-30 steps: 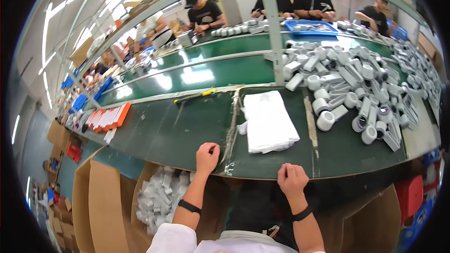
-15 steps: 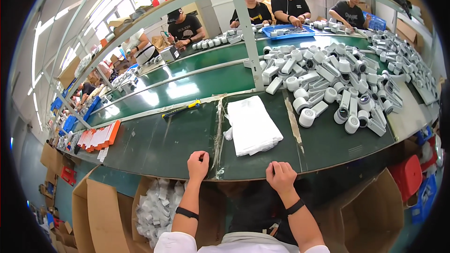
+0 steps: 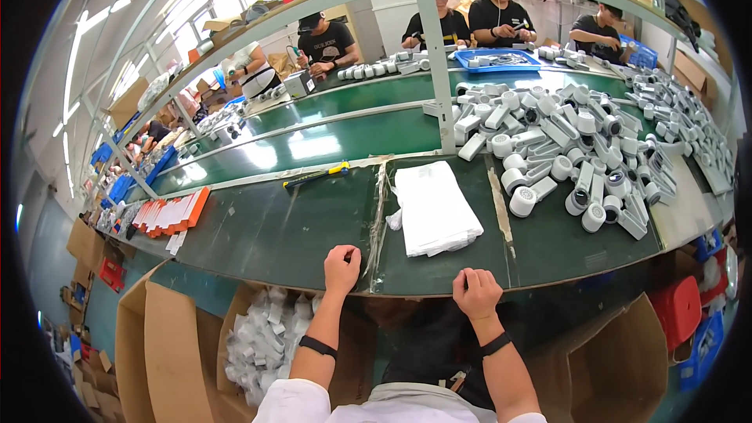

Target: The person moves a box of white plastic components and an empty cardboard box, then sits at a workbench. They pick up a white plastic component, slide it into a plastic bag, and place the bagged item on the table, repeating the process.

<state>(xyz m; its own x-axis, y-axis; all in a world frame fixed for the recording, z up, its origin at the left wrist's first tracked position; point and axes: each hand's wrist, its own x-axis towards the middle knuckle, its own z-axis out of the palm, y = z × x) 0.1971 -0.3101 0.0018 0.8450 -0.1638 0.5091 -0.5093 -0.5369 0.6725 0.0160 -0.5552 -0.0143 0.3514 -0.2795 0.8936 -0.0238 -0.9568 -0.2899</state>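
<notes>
My left hand (image 3: 342, 268) rests at the front edge of the dark green bench (image 3: 258, 247), its fingers curled in and nothing visible in them. To its right, my right hand (image 3: 476, 291) lies at the same edge, also loosely closed and apparently holding nothing. Between and beyond the two hands lies a stack of thin white bags (image 3: 439, 211), touched by neither. Farther off to the left is a yellow and black cutter-like tool (image 3: 316, 175). A large heap of grey-white handheld devices (image 3: 560, 141) with round perforated heads spreads over the right side.
Orange and white flat cartons (image 3: 174, 214) lie at the left. Below the bench stand an open carton of bagged parts (image 3: 270, 337) and another open carton (image 3: 619, 360) at right. A shelf post (image 3: 440, 63) rises ahead; co-workers sit across the belt beside a blue tray (image 3: 497, 60).
The whole view has shifted slightly, so the bench appears farther right. My hands stay curled at the edge. Across the belt, co-workers' hands have moved.
</notes>
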